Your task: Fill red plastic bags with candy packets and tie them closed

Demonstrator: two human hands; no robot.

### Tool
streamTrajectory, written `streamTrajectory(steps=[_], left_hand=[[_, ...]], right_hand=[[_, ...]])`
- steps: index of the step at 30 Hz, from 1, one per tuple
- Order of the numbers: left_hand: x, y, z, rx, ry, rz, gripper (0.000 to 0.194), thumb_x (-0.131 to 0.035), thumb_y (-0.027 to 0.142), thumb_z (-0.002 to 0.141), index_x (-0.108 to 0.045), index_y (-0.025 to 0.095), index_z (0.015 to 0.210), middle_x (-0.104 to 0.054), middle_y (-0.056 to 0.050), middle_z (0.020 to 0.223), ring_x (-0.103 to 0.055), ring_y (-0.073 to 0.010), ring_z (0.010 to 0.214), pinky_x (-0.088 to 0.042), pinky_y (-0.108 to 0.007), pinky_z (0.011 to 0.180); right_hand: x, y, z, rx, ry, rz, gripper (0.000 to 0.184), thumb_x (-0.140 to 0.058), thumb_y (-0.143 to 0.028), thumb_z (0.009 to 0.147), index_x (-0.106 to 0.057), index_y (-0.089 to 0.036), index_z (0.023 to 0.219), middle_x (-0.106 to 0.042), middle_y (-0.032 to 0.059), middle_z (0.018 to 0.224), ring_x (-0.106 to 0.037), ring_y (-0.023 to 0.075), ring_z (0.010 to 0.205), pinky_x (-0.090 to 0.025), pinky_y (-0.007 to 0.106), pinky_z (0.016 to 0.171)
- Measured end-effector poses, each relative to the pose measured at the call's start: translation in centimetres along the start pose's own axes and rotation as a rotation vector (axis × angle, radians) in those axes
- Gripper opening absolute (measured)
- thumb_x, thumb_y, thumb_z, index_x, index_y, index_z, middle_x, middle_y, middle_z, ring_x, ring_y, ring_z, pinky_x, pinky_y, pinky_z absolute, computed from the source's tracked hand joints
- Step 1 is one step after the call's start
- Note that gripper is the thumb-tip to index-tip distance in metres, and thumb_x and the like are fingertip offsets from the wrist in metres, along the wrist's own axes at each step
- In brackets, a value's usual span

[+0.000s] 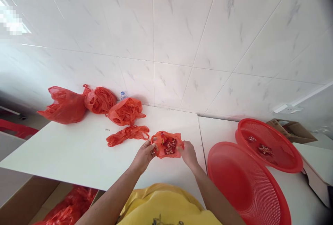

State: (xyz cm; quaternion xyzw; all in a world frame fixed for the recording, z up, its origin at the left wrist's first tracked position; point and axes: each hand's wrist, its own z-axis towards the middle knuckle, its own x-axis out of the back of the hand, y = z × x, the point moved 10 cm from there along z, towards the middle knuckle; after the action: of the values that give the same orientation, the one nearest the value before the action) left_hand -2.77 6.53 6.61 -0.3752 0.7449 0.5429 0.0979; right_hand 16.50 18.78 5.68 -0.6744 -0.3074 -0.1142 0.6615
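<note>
A small red plastic bag (161,153) lies on the white table in front of me, with several red printed packets (170,146) showing in or through it. My left hand (146,153) pinches the bag's left end near its handle. At the opposite end, my right hand (187,152) has its fingers closed on the bag's edge; its fingertips are slightly blurred. Just beyond my left hand rests a crumpled red plastic bag (127,135).
Three bulging red bags (69,107) and a bottle (123,95) stand along the wall. To the right are a red basket (229,173) and another basket (281,148) holding a few packets. A cardboard box (299,130) sits behind; a carton with red bags (73,204) is lower left.
</note>
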Motion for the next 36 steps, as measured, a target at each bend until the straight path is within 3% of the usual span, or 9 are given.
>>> streamTrajectory(steps=[3,9,14,18,22,25,28,32,36], left_hand=[[0.9,1.4,0.2,-0.051,0.017,0.017,0.041,-0.078,0.03,0.072,-0.064,0.019,0.109,-0.061,0.001,0.076,-0.056,-0.0103,0.069,-0.045,-0.024,0.069],[2.0,4.5,0.0,-0.155,0.063,0.01,0.041,-0.078,0.028,0.073,-0.064,0.02,0.11,-0.058,0.002,0.077,-0.055,-0.009,0.069,-0.045,-0.022,0.068],[0.6,4.7,-0.3,-0.154,0.027,0.091,0.036,-0.077,0.032,0.073,-0.067,0.02,0.105,-0.06,0.001,0.078,-0.056,-0.0113,0.071,-0.046,-0.025,0.072],[-0.3,4.6,-0.4,-0.151,0.013,0.173,0.035,-0.077,0.033,0.072,-0.069,0.02,0.104,-0.062,0.0,0.08,-0.055,-0.0126,0.072,-0.045,-0.029,0.076],[-1.6,5.5,-0.4,-0.209,-0.038,0.337,0.035,-0.074,0.032,0.074,-0.07,0.022,0.108,-0.064,-0.002,0.082,-0.055,-0.0159,0.077,-0.044,-0.031,0.08],[-2.4,6.6,-0.7,-0.297,-0.003,0.566,0.023,-0.071,0.029,0.076,-0.074,0.023,0.098,-0.064,-0.003,0.082,-0.055,-0.0182,0.077,-0.041,-0.03,0.075],[-4.3,7.8,-1.8,-0.459,-0.05,0.816,0.009,-0.067,0.025,0.078,-0.076,0.024,0.079,-0.063,-0.005,0.079,-0.052,-0.018,0.071,-0.037,-0.029,0.066],[-6.2,7.8,-2.7,-0.542,-0.137,0.88,0.01,-0.067,0.023,0.078,-0.073,0.025,0.07,-0.062,-0.004,0.077,-0.048,-0.0164,0.063,-0.033,-0.029,0.06],[-7.2,6.9,-2.6,-0.487,-0.143,0.833,0.009,-0.069,0.017,0.073,-0.07,0.024,0.067,-0.062,-0.003,0.072,-0.046,-0.0154,0.06,-0.03,-0.029,0.057]], right_hand=[[1.3,-2.8,0.6,0.038,-0.073,0.039,0.028,-0.054,-0.042,0.079,-0.044,-0.024,0.06,-0.045,-0.0036,0.058,-0.044,0.0157,0.058,-0.036,0.029,0.059],[4.7,-9.3,-1.6,0.174,-0.179,0.283,0.031,-0.055,-0.048,0.083,-0.047,-0.022,0.068,-0.044,-0.0046,0.064,-0.039,0.0126,0.062,-0.032,0.025,0.059],[5.5,-7.7,-2.4,0.126,-0.097,0.209,0.031,-0.054,-0.048,0.085,-0.046,-0.023,0.067,-0.047,-0.0035,0.066,-0.042,0.0141,0.064,-0.037,0.027,0.063],[7.3,-6.2,-2.3,0.158,0.095,0.172,0.024,-0.06,-0.048,0.08,-0.058,-0.024,0.075,-0.061,0.0038,0.098,-0.055,0.0211,0.093,-0.043,0.035,0.089],[6.7,-4.4,-1.8,0.049,-0.006,0.411,0.03,-0.065,-0.054,0.075,-0.063,-0.025,0.08,-0.062,0.0074,0.123,-0.054,0.0259,0.113,-0.042,0.039,0.097],[5.0,-3.7,-2.2,-0.047,-0.136,0.764,0.03,-0.069,-0.053,0.075,-0.057,-0.025,0.077,-0.067,0.0028,0.09,-0.06,0.0208,0.09,-0.047,0.036,0.086],[3.5,-3.5,-2.8,-0.061,-0.199,0.934,0.035,-0.063,-0.052,0.082,-0.049,-0.024,0.068,-0.045,-0.0058,0.058,-0.045,0.0115,0.056,-0.044,0.029,0.065],[3.0,-2.7,-3.1,-0.086,-0.153,0.868,0.039,-0.047,-0.058,0.089,-0.056,-0.023,0.073,-0.027,-0.0084,0.048,-0.022,0.0094,0.045,-0.029,0.025,0.048],[2.7,-3.8,-3.9,-0.104,-0.217,0.651,0.033,-0.054,-0.052,0.086,-0.062,-0.025,0.104,-0.037,-0.0081,0.055,-0.026,0.0087,0.047,-0.026,0.024,0.048]])
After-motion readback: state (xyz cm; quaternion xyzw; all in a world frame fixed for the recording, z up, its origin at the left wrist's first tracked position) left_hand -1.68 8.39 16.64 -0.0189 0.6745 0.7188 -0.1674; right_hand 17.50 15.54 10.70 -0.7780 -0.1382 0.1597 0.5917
